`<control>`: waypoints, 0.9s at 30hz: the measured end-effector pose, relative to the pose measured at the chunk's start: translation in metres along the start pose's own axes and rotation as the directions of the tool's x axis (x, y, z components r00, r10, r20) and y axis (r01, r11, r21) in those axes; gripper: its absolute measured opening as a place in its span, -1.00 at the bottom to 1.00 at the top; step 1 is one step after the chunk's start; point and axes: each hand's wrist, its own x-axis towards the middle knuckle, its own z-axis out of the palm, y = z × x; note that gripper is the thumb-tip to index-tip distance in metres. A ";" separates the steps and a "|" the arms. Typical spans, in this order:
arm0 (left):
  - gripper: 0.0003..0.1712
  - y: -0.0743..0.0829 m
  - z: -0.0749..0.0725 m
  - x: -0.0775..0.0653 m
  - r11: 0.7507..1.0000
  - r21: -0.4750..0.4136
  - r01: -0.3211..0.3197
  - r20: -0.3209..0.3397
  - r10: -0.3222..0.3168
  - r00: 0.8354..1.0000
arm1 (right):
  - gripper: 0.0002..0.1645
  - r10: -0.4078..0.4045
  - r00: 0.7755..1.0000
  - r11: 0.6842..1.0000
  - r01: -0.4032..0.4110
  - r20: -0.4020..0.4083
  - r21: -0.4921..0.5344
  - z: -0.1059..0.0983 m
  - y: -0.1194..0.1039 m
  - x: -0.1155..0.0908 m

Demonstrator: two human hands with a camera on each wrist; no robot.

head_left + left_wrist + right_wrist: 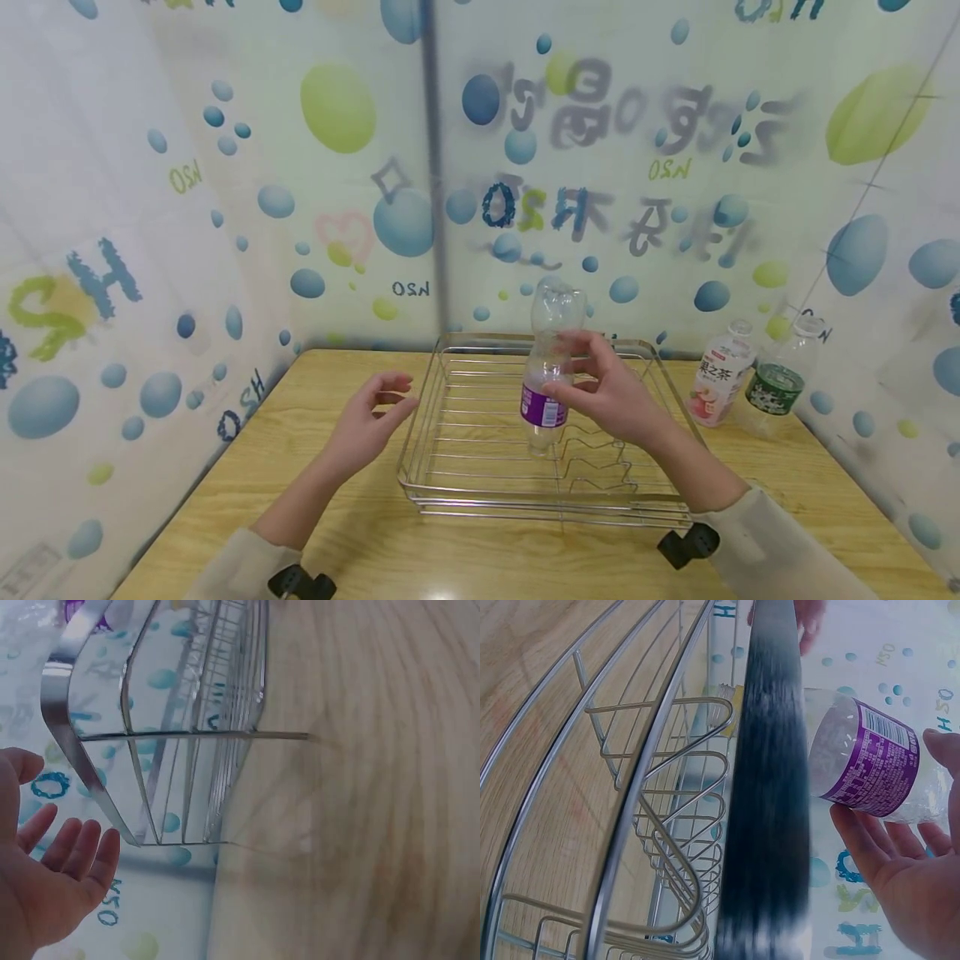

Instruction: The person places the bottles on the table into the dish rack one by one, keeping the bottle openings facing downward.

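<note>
My right hand (pixel 611 392) holds a clear plastic bottle (pixel 558 308) with a purple label (pixel 881 761) between thumb and fingers. The bottle is upside down and slightly tilted, neck low over the wire rack (pixel 480 500). Whether the neck touches the wires I cannot tell. My left hand (pixel 371 425) hovers beside the rack's left rim, holding nothing. Its fingers are loosely bent in the left wrist view, with the palm (pixel 52 900) showing near the rack's metal rim (pixel 56 697).
Two more bottles stand at the right back of the wooden table (pixel 337 533): one with a white and pink label (pixel 722 375), one clear with a green label (pixel 776 387). Wavy wire dividers (pixel 697 787) rise inside the rack's right part. A patterned curtain (pixel 360 250) hangs behind.
</note>
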 end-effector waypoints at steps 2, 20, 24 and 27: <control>-0.55 -0.008 -0.002 -0.003 0.999 -0.042 0.028 0.014 -0.027 1.000 | -0.18 0.002 1.000 1.000 -0.002 0.000 -0.002 0.000 0.000 0.000; -0.57 -0.041 0.011 -0.013 0.968 -0.251 0.029 0.153 0.010 0.988 | -0.15 0.018 1.000 1.000 -0.018 0.004 -0.011 0.002 0.005 0.003; -0.59 -0.041 0.013 -0.013 0.958 -0.286 -0.005 0.182 0.059 0.982 | -0.14 0.024 1.000 1.000 -0.024 0.009 -0.008 0.002 0.005 0.003; -0.58 -0.040 0.016 -0.014 0.948 -0.318 0.000 0.210 0.071 0.975 | -0.14 0.029 0.999 1.000 -0.029 0.014 -0.002 0.003 0.005 0.003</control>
